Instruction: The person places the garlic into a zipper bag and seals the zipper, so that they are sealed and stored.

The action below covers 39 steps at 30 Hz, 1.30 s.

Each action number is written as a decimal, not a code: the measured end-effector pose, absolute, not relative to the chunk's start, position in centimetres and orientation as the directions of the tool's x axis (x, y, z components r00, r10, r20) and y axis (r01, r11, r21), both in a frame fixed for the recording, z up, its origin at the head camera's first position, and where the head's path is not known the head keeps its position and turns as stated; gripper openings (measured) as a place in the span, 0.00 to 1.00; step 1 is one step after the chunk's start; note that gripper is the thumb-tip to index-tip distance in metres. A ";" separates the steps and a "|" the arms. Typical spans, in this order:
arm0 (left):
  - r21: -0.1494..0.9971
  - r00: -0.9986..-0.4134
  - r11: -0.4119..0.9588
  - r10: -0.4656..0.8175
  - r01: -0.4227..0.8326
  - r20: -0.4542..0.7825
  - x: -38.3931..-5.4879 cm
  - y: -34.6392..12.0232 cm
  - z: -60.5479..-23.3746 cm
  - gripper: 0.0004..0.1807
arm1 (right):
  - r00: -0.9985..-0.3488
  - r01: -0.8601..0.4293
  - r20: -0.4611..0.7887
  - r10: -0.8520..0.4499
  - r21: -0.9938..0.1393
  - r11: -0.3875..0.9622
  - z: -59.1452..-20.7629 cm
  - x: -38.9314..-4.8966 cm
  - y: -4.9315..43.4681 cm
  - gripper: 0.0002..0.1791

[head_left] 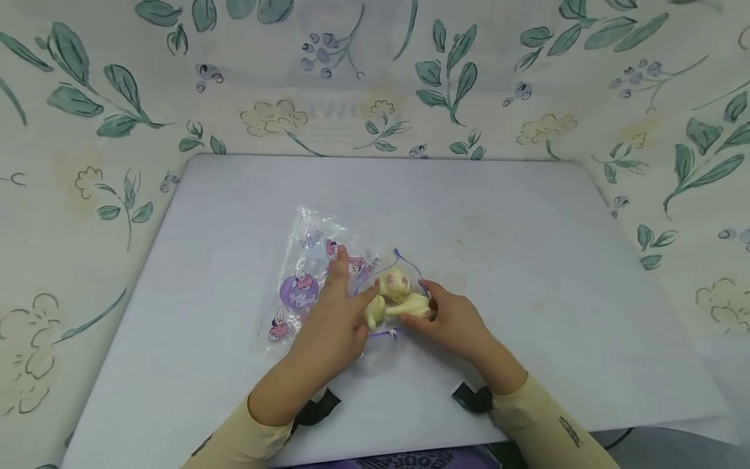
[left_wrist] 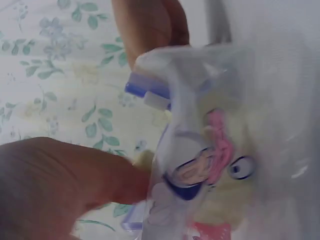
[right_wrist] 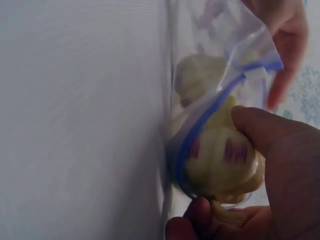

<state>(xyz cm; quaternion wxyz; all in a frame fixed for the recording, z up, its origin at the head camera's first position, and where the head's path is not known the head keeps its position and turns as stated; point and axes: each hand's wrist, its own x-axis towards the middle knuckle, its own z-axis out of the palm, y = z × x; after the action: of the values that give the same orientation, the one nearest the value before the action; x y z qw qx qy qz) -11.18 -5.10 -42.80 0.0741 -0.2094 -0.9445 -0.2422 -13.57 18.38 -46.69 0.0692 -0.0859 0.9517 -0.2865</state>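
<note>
A clear plastic zip bag (head_left: 301,244) printed with purple and pink cartoon figures lies on the white board, its blue-edged mouth (right_wrist: 215,107) spread apart. Pale yellow rounded pieces (head_left: 408,304), some with purple marks, sit in the mouth; their exact kind is unclear. My right hand (head_left: 454,322) grips a pale yellow piece (right_wrist: 220,157) at the mouth, thumb on one side and fingers on the other. Across the bag lies my left hand (head_left: 331,319), its index finger extended and another digit reaching to the pieces. A zip slider (left_wrist: 156,100) shows on the bag's edge.
The white board (head_left: 527,247) covers most of the work surface. Leaf-patterned cloth (head_left: 351,91) lies behind and beside it. Dark straps (head_left: 473,397) are at both wrists, and a purple printed item (head_left: 410,459) shows at the near edge.
</note>
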 end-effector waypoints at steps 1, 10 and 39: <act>0.426 -0.879 0.774 0.363 0.469 0.308 -10.9 -5.4 -42.9 0.27 | -0.977 -0.118 -0.086 -0.194 -0.539 0.834 -46.6 -13.5 18.1 0.48; 0.228 -0.759 0.853 0.257 0.469 0.599 -7.2 -5.8 -45.5 0.25 | -0.978 -0.120 -0.087 -0.191 -0.512 0.851 -45.1 -13.5 17.3 0.43; 0.085 -0.690 0.837 0.384 0.541 0.613 -5.6 -5.4 -44.4 0.10 | -0.587 -0.804 0.209 -0.782 -0.042 0.593 -41.8 -22.5 19.9 0.07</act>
<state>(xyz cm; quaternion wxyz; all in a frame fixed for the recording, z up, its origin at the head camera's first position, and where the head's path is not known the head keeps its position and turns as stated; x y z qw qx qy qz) -5.65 -5.41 -44.43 0.3005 -0.2542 -0.9099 -0.1307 -22.49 19.92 -41.80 -0.0843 -0.4464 0.8884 -0.0661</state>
